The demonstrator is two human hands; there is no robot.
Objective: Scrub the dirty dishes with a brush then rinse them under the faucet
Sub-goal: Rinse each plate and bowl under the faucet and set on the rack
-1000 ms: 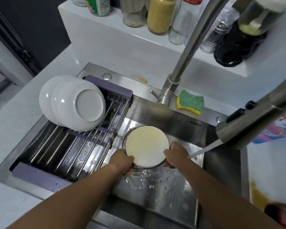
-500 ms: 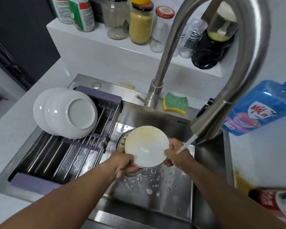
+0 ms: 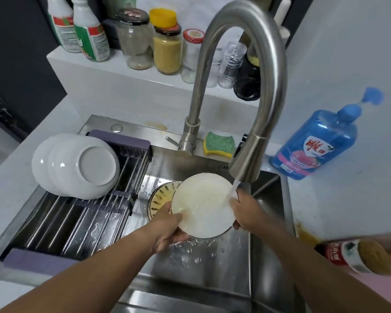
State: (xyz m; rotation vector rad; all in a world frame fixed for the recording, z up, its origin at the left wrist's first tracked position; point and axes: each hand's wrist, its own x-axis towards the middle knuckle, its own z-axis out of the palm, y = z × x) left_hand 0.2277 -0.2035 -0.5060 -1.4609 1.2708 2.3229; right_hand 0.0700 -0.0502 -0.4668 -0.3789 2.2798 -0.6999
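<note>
So I've got both hands on the white plate [image 3: 203, 206], holding it over the sink [image 3: 201, 260] with its face up toward me. My left hand [image 3: 167, 229] grips the near-left rim with the fingers curled under it. My right hand [image 3: 246, 213] has the right rim, fingers wrapped behind. Water [image 3: 232, 190] from the faucet [image 3: 273, 64] lands on the plate's right edge, just beside my right hand. A patterned dish [image 3: 159, 196] sits in the sink, partly hidden under the plate. White bowls [image 3: 77, 166] lean in the rack [image 3: 54, 222] on the left. A sponge [image 3: 219, 143] lies by the faucet base, and a blue soap bottle [image 3: 314, 145] stands on the counter [image 3: 348, 199] to the right.
</note>
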